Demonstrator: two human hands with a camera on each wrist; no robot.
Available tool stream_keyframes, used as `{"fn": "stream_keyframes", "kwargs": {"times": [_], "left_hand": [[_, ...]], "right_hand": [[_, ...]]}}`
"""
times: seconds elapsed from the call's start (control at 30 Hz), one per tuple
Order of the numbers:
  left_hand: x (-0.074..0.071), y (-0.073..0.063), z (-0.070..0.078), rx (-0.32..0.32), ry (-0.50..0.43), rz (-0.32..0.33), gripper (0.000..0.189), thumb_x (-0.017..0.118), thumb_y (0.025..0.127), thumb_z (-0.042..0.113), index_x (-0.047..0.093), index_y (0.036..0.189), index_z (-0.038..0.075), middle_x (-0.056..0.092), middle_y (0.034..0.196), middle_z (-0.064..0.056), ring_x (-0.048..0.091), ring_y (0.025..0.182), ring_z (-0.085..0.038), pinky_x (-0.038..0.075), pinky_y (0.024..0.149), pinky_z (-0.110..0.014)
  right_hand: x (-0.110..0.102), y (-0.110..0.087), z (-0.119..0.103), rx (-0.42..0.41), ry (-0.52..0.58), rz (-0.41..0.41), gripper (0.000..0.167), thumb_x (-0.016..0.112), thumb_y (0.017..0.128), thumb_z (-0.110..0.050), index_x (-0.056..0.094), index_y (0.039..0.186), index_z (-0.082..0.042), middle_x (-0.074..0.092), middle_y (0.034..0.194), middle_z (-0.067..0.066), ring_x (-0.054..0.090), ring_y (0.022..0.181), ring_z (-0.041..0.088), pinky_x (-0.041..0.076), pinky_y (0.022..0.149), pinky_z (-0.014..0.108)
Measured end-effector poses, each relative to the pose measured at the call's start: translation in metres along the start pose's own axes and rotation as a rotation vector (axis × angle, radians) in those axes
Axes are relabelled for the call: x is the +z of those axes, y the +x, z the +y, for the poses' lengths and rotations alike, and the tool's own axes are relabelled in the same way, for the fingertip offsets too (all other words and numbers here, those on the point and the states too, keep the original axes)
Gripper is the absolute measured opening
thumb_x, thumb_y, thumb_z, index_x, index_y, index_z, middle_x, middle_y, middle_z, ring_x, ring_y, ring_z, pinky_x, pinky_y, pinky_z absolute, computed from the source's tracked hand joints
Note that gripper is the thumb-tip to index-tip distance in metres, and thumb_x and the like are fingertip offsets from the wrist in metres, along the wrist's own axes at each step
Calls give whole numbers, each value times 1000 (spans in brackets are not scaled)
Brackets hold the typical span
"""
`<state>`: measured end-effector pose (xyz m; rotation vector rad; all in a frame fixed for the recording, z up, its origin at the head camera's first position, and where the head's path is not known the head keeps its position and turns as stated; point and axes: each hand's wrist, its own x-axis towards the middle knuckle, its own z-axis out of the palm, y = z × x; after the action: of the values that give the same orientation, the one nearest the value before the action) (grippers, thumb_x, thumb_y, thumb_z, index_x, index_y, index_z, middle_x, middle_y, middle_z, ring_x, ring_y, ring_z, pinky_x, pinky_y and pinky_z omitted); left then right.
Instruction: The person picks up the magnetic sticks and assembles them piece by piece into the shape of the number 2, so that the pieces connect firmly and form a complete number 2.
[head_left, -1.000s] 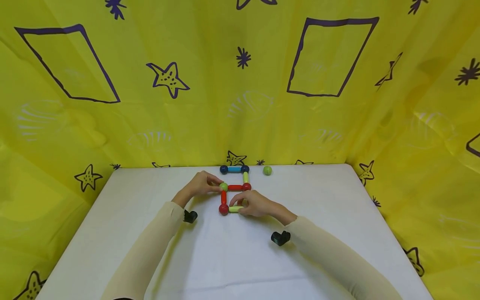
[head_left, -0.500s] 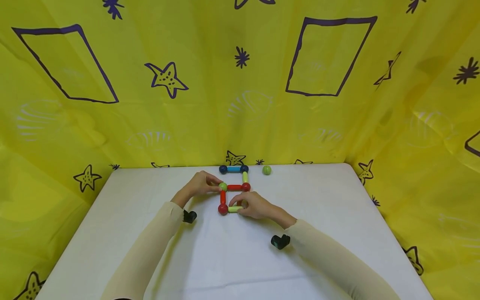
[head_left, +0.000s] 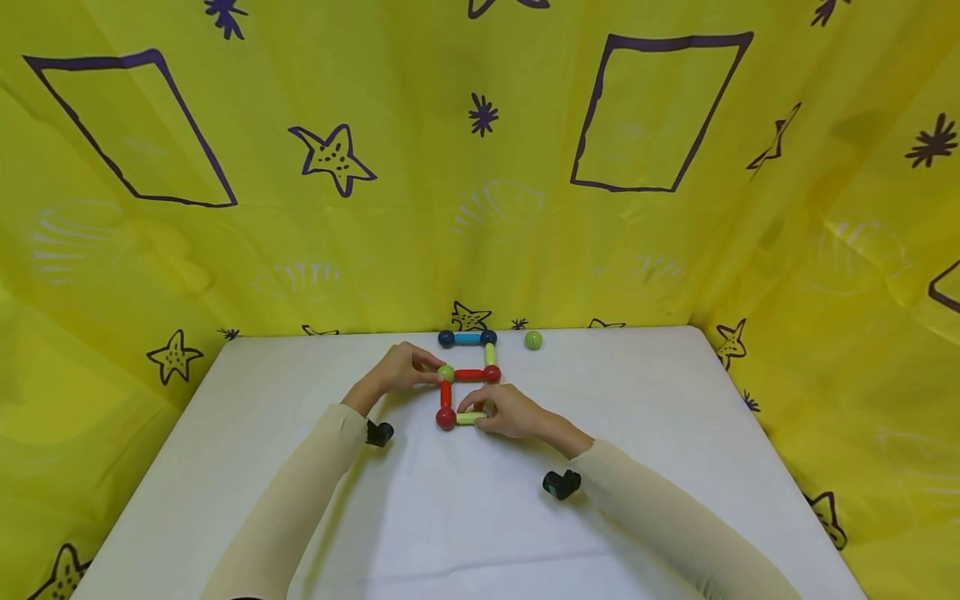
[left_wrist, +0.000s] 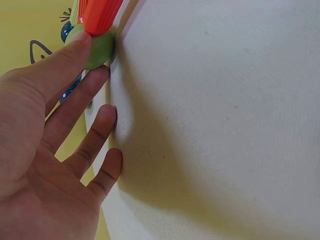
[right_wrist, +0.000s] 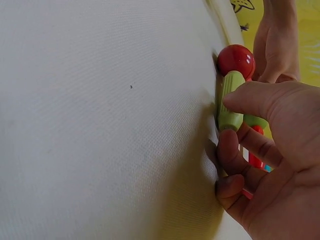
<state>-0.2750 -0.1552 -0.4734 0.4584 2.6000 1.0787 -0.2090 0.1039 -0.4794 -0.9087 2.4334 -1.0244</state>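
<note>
A chain of balls and ribbed rods lies flat on the white table. My left hand pinches the green ball at its corner between thumb and forefinger. From that ball one red rod runs right to a red ball, and another red rod runs toward me to a nearer red ball. My right hand pinches a light green rod, whose far end meets the nearer red ball. Its other fingers curl beside the rod.
Farther back, a second light green rod leads to a dark blue ball, joined by a blue rod to another dark blue ball. A loose green ball lies right of them. A yellow curtain hangs behind the table.
The right hand and wrist have shifted very slightly toward me, still pinching the rod. The left hand stays on the green ball, and the chain keeps its shape.
</note>
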Motion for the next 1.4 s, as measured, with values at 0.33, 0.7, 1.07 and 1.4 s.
{"fn": "stream_keyframes", "kwargs": {"times": [0.33,0.7,1.07,1.4], "left_hand": [[0,0,0,35,-15,12,28,84,88,19,80,113,8,78,105,-4,65,91,-18,53,82,-31],[-1,-1,0,39,-14,1,28,83,89,19,79,114,7,77,106,-5,65,92,-20,54,82,-32],[-1,-1,-1,20,-14,-4,28,82,90,19,79,116,8,77,108,-4,66,95,-20,55,86,-34],[-2,-2,0,42,3,-6,28,81,91,19,79,116,7,77,108,-5,65,93,-19,53,84,-32]], "right_hand": [[-1,-3,-2,-3,-9,-6,31,72,95,-7,73,125,-16,64,95,-3,51,72,15,43,67,26],[-15,-11,-3,-47,-19,-38,51,79,92,-13,61,139,-11,66,124,10,63,76,15,55,76,26],[-43,-29,13,-49,-11,96,68,81,91,-30,51,149,-14,60,137,14,66,101,28,56,87,40],[-66,-52,36,15,0,321,67,78,93,-32,48,151,-16,57,141,20,63,113,38,53,93,53]]}}
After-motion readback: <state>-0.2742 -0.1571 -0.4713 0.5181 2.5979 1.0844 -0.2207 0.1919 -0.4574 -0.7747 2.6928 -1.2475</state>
